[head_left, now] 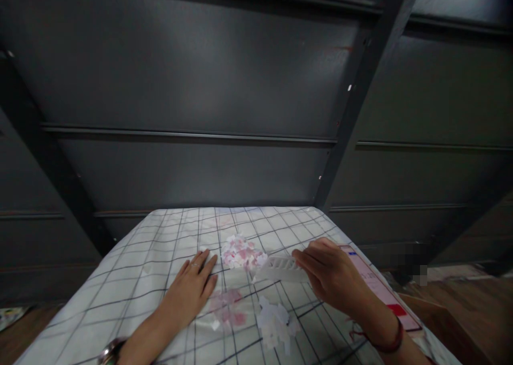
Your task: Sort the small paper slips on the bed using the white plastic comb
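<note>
Your left hand lies palm down with its fingers spread, gripping nothing, while your right hand pinches one end of a white slotted strip. Nearest you, toward the near edge of the checked table, sits a loose heap of white scraps; a low, careless pull of your right arm could scatter it. Just left of that, pinkish pieces lie in a thin patch, too blurred to tell whether anything clear wraps them. Along the right edge, a phone rests partly hidden by your right forearm, and an outward elbow swing might push it off. Farther in, midway between the side edges, the strip's free end touches or nearly touches a pink-and-white pile; you cannot tell which. A hard sweep there could spray flakes toward the far edge, and your one-ended pinch may let the strip twist. Past that edge stand dark panels.
</note>
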Demonstrator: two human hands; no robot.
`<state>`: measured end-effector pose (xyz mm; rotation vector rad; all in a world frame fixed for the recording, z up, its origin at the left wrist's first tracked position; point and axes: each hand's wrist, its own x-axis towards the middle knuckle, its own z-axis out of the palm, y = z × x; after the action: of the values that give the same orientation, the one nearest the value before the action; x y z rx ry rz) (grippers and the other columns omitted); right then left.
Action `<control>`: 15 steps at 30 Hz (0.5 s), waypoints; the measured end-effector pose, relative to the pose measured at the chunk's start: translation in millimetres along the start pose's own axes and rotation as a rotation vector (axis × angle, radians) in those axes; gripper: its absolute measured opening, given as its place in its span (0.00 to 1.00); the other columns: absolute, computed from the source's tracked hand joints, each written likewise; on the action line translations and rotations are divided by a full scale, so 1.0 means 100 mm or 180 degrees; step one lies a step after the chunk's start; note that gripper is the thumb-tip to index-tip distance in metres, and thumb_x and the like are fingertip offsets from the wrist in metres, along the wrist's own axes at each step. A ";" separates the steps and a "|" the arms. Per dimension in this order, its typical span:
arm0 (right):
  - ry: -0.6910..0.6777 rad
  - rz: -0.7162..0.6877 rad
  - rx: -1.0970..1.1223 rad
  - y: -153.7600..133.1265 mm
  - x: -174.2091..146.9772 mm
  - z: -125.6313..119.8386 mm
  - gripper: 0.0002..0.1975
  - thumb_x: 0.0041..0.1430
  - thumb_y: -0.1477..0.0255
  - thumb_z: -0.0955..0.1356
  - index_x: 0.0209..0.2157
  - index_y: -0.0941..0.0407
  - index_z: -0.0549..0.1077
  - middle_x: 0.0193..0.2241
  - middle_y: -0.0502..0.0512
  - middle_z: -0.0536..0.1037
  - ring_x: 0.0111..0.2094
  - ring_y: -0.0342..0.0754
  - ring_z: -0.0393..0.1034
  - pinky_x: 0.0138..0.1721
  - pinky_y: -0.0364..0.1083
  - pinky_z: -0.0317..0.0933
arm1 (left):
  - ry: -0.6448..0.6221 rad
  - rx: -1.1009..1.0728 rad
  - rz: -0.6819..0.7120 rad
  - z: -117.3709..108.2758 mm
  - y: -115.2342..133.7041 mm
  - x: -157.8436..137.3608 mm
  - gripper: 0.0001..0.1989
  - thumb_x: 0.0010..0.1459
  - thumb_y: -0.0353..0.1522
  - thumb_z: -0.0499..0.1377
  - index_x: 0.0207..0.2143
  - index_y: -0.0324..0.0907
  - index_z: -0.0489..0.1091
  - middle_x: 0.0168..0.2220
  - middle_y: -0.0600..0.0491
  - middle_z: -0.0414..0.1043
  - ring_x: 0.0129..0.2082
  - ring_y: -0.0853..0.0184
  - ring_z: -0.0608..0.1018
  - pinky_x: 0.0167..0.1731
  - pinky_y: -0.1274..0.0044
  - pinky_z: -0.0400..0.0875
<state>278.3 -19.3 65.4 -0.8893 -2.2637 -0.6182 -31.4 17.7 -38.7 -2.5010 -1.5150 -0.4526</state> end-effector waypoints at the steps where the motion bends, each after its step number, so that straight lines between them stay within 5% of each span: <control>1: 0.0010 0.0008 -0.0023 0.00 0.00 0.00 0.12 0.55 0.83 0.58 0.30 0.60 0.71 0.19 0.51 0.65 0.23 0.44 0.54 0.26 0.44 0.50 | -0.0003 -0.0002 0.0000 0.00 0.00 0.00 0.22 0.63 0.37 0.42 0.54 0.39 0.63 0.56 0.40 0.62 0.55 0.53 0.65 0.50 0.58 0.63; 15: -0.0027 0.0141 -0.0222 0.04 -0.02 0.00 0.11 0.54 0.83 0.59 0.31 0.59 0.71 0.19 0.51 0.66 0.23 0.44 0.54 0.26 0.45 0.49 | 0.0048 0.0037 -0.0044 0.05 -0.02 -0.01 0.21 0.63 0.37 0.43 0.55 0.41 0.62 0.57 0.42 0.62 0.55 0.54 0.65 0.50 0.60 0.63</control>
<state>282.3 -16.8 64.9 -0.9747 -2.2356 -0.6781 -32.5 19.2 -44.0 -2.4743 -1.5259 -0.4623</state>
